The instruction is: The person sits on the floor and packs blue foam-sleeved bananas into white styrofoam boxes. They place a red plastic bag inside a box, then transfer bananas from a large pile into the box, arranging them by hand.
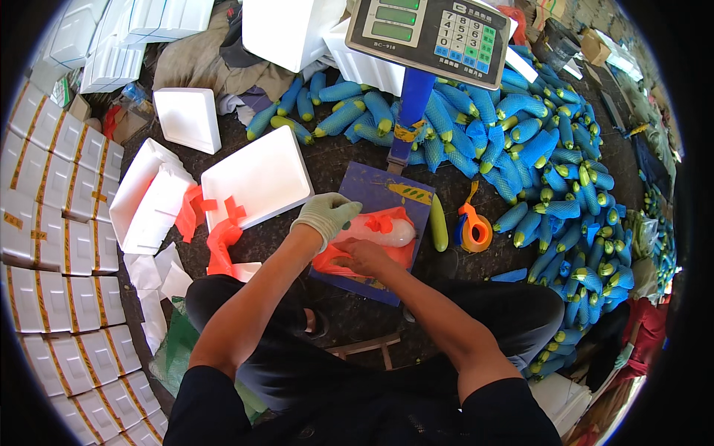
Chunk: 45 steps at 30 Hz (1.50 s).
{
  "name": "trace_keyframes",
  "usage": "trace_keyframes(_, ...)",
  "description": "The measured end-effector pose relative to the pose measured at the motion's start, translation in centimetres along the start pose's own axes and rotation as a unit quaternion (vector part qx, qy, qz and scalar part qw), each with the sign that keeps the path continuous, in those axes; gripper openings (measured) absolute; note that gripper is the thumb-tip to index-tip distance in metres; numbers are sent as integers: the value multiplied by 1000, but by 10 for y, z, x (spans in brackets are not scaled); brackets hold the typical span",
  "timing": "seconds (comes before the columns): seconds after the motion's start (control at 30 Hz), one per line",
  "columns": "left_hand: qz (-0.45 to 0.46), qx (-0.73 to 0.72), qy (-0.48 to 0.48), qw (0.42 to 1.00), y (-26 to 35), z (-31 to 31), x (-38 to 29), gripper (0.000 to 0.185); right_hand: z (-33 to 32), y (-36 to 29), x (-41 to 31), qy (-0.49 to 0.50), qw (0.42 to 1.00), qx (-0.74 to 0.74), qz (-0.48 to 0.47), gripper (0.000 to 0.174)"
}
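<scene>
A red plastic bag [399,257] lies on the blue platform [362,192] of a floor scale. A whitish, translucent bottle [395,233] rests on its side within the bag, with some red film across its middle. My left hand [326,216], in a pale knitted glove, is at the bag's upper left edge, its fingers curled together; whether they pinch the film I cannot tell. My bare right hand [362,257] touches the bag's near left part, fingers pointing left. A bare green squash [438,223] lies along the platform's right edge.
An orange tape dispenser [475,229] sits right of the squash. Many squashes in blue foam netting [524,150] are heaped behind and right. Foam lids [256,175] and an upright foam box [150,195] stand left, before stacked taped boxes [72,245]. The scale's display [427,39] rises ahead.
</scene>
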<state>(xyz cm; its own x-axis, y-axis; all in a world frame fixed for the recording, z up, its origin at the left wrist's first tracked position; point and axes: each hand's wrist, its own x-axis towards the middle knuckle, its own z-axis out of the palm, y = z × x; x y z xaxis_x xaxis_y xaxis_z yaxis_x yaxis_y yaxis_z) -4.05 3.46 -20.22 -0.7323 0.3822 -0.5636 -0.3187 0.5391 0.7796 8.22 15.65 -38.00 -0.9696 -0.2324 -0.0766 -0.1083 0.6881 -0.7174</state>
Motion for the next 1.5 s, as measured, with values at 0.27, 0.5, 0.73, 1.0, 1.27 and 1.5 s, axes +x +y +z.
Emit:
trace_keyframes(0.27,-12,-60,62,996,-20,-53,24,36,-116,63,-78,-215,923,-275,163,27)
trace_keyframes(0.5,29,119,28,992,-6,-20,5,42,-32,5,-9,11,999,9,-33,35)
trace_keyframes(0.73,12,-3,115,993,-36,-69,23,40,-79,45,-38,-179,969,-156,63,35)
trace_keyframes(1.0,-26,-52,190,980,-39,-87,34,39,-113,-32,-90,-154,915,-374,12,11)
trace_keyframes(1.27,-7,96,110,989,-31,-55,17,42,-151,44,-104,-52,895,-428,113,7)
trace_keyframes(1.5,25,-111,34,993,-35,-41,1,34,-161,-1,-109,87,940,-322,70,11)
